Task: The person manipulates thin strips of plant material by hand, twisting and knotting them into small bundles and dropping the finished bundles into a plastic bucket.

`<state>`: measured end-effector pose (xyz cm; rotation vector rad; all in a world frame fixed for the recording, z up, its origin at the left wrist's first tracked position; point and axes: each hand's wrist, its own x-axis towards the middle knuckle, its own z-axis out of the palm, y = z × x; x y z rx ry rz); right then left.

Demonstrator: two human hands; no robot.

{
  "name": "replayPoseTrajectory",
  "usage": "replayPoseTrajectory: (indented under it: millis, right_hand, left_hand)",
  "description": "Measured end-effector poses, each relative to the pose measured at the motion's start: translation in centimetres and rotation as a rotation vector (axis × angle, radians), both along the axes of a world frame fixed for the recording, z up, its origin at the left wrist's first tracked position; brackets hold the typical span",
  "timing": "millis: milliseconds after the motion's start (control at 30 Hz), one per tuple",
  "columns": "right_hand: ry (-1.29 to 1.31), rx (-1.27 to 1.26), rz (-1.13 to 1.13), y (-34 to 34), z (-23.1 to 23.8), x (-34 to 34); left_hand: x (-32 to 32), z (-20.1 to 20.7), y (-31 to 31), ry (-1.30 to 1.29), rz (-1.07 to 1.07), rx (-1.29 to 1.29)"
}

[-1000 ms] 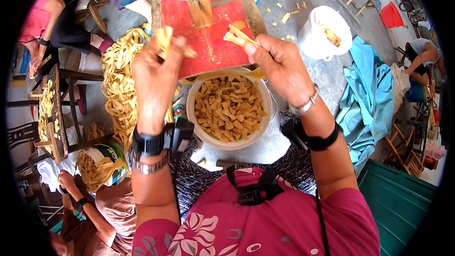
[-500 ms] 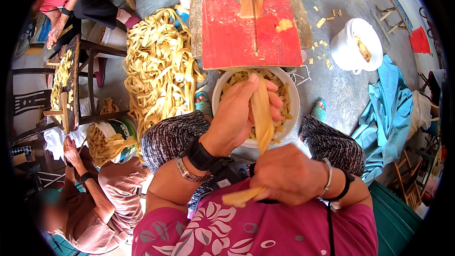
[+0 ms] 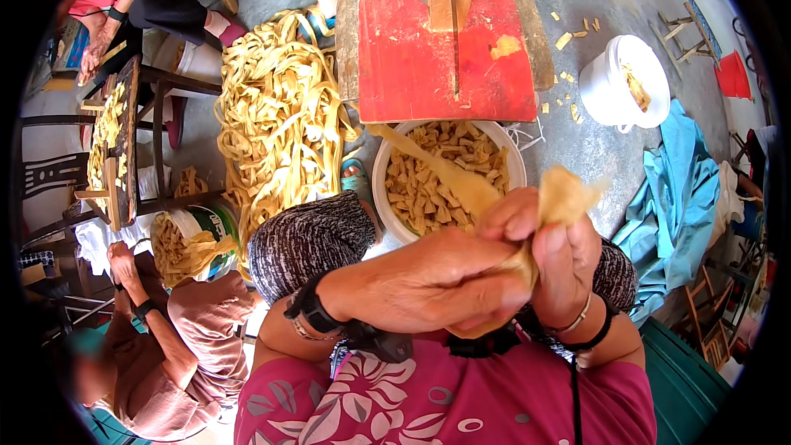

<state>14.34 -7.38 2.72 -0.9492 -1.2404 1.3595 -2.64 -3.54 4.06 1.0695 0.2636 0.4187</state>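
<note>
With both hands close together in front of my chest, I hold a long, soft, yellow-tan strip [image 3: 457, 180]. My left hand [image 3: 428, 280] has its fingers closed round the strip, and my right hand [image 3: 568, 268] pinches it beside them. One end sticks up above the right thumb; a flat length trails away over the white bucket [image 3: 380, 189]. Short, chunky tan pieces [image 3: 428, 185] fill much of that bucket, which stands between my knees. Part of the strip between the hands is covered by my fingers.
Beyond the bucket lies a red board [image 3: 404, 66] carrying a wooden block [image 3: 450, 4] with a metal blade. A heap of long strips [image 3: 276, 107] is to its left, another white bucket [image 3: 589, 86] to its right. A blue-green cloth [image 3: 671, 198] lies at right; two people sit at left.
My left hand has come down from above the bucket to meet my right, which has moved right and up. The strip now bends between them, and the bucket's pieces show more.
</note>
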Motion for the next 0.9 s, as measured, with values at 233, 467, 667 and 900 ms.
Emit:
replayPoseTrajectory:
  millis: [233, 467, 667, 900]
  right_hand:
    - [-0.249, -0.160, 0.153, 1.6, 0.9, 0.4]
    - [-0.475, 0.124, 0.332, 2.5, 0.3, 1.8]
    - [-0.559, 0.235, 0.295, 2.6, -0.6, 2.1]
    - [-0.213, 0.148, 0.161, 2.2, -1.1, 1.5]
  left_hand:
    - [0.4, -0.4, 0.0, 0.289, 0.761, 1.209]
    - [-0.1, -1.6, 0.0, 0.301, 0.706, 1.236]
    - [-0.4, -0.7, 0.5, 0.178, 0.398, -0.161]
    - [0.5, -1.5, 0.0, 0.012, 0.423, -0.039]
